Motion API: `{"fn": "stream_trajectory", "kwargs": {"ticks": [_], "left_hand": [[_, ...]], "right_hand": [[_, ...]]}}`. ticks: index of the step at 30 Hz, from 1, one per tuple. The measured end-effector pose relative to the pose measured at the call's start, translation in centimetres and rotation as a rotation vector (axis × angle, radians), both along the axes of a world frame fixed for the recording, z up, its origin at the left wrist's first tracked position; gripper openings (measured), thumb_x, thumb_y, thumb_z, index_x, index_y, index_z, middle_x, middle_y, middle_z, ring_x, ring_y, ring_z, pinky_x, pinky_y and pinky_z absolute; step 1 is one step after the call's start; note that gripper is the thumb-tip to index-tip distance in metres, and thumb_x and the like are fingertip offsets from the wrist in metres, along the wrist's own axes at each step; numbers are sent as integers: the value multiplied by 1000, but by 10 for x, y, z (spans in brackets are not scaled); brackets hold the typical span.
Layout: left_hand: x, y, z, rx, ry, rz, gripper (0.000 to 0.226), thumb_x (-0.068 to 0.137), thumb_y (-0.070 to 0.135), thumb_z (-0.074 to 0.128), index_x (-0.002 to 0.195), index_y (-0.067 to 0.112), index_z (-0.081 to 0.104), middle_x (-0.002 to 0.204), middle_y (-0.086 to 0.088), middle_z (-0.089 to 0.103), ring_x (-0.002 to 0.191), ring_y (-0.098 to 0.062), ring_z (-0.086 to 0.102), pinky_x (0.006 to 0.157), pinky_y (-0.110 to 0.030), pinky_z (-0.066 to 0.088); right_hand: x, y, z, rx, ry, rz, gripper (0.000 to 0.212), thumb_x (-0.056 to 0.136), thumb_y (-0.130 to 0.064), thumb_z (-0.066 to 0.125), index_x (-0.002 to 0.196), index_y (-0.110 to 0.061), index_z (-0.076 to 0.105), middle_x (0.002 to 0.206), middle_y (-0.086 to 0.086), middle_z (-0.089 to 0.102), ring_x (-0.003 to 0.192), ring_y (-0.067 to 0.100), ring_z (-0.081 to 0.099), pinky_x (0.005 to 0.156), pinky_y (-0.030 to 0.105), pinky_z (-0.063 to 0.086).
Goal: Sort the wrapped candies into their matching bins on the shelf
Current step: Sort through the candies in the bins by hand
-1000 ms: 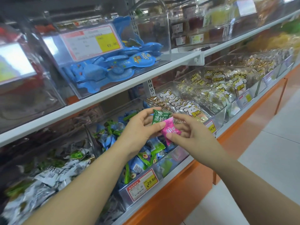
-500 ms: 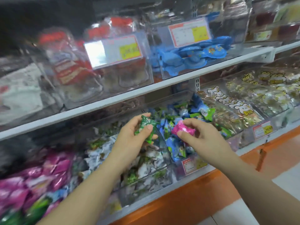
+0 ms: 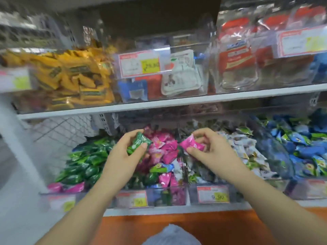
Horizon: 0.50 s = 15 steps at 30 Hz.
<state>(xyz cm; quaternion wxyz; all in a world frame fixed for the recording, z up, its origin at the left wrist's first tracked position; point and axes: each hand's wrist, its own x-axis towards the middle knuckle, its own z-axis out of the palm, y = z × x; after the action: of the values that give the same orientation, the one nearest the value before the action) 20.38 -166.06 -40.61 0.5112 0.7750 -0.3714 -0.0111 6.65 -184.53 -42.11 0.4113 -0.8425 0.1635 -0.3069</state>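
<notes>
My left hand [image 3: 126, 154] pinches a green wrapped candy [image 3: 139, 142] above the lower shelf. My right hand [image 3: 210, 149] pinches a pink wrapped candy [image 3: 192, 145] beside it. Both hover over a clear bin of mostly pink candies [image 3: 165, 147] with a few green and blue ones mixed in. Left of it sits a bin heaped with green candies [image 3: 85, 161], with some pink ones at its front. To the right are a bin of white-wrapped candies [image 3: 237, 145] and a bin of blue candies [image 3: 300, 147].
An upper white shelf [image 3: 159, 103] carries clear bins of yellow packs [image 3: 70, 80], white pouches and red bags, with price labels [image 3: 139, 65]. Price tags [image 3: 212, 193] line the lower bins' fronts. An orange base panel [image 3: 212, 227] runs below; a grey-white bag [image 3: 171, 236] sits at bottom centre.
My view has swung left along the shelf. Both hands, still holding their candies, now sit over the pink and green bins instead of the blue and white ones.
</notes>
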Motion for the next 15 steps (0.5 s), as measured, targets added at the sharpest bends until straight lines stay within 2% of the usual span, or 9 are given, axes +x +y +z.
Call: {"fn": "stream_trajectory", "kwargs": {"ticks": [2,3,6,8,11,13,15], "left_hand": [[18,25,-3,0,1,73,32,93,30,56,122,42,50,120,26,51,117,3,45,90,-26,39],[26,35,-6,-7,-18,104,32,93,29,56,122,41,50,123,21,53,114,1,50,90,-27,41],[55,58,-17,-47,-41,175,30,95,23,54,120,39,50,120,13,57,89,2,63,81,-23,47],[73,68,-25,-68,-43,228,30,96,22,51,122,38,48,118,15,56,98,-8,63,88,-29,47],[96,81,-34,-25,-97,327,33,98,21,46,130,30,46,126,7,52,115,-24,53,99,-39,40],[107,86,-37,11,-164,363,36,99,16,43,134,24,44,124,1,49,118,-26,49,100,-36,36],[117,87,-36,86,-221,412,40,99,14,40,138,20,41,126,-7,45,118,-28,46,98,-32,33]], "right_hand": [[28,14,1,-77,0,16,25,82,-21,71,88,-32,49,82,-4,58,51,0,46,54,16,38],[42,19,4,-111,5,11,24,82,-21,71,87,-31,50,84,-4,59,51,3,44,56,20,37],[79,30,10,-198,45,-29,19,85,-18,67,100,-23,58,86,-1,61,57,9,47,58,21,35],[98,35,15,-263,74,-65,28,88,-12,62,116,-15,62,90,6,65,70,15,54,64,17,34],[111,40,16,-348,214,-30,39,91,-9,55,129,-16,57,122,7,64,103,22,61,84,20,37],[111,43,15,-406,273,-1,38,91,-12,54,129,-19,57,129,3,60,116,21,56,94,22,35],[109,46,13,-451,278,17,37,91,-12,54,127,-20,59,130,1,59,119,19,53,96,21,35]]}}
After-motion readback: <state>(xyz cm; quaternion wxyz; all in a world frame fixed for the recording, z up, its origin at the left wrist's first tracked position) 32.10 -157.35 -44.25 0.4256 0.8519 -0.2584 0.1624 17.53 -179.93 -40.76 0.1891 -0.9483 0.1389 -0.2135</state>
